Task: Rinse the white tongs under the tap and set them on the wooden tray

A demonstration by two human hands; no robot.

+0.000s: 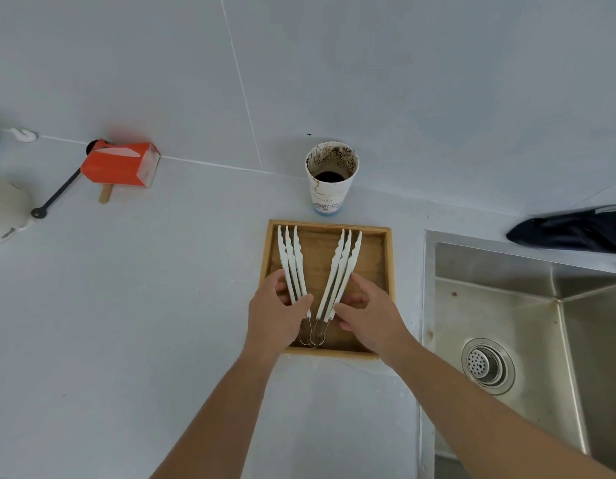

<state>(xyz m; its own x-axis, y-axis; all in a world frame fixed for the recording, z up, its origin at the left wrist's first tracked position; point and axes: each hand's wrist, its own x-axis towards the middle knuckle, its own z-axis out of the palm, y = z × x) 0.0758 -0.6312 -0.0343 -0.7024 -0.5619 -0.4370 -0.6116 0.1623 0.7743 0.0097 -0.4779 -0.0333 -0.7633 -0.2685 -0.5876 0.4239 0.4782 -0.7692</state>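
White tongs (337,271) lie spread in a V inside the square wooden tray (386,257) on the counter, their wavy tips toward the wall and their wire hinge loops at the tray's near edge. My left hand (275,316) wraps its fingers around the left arm of the tongs near the hinge. Around the right arm, close to the hinge, my right hand (372,316) curls its fingers. The tap is out of view.
A stained paper cup (330,178) stands just behind the tray. The steel sink (507,305) with its drain strainer (486,366) lies to the right, a dark cloth (572,231) on its far rim. An orange box (121,165) and a black-handled tool (56,195) sit far left.
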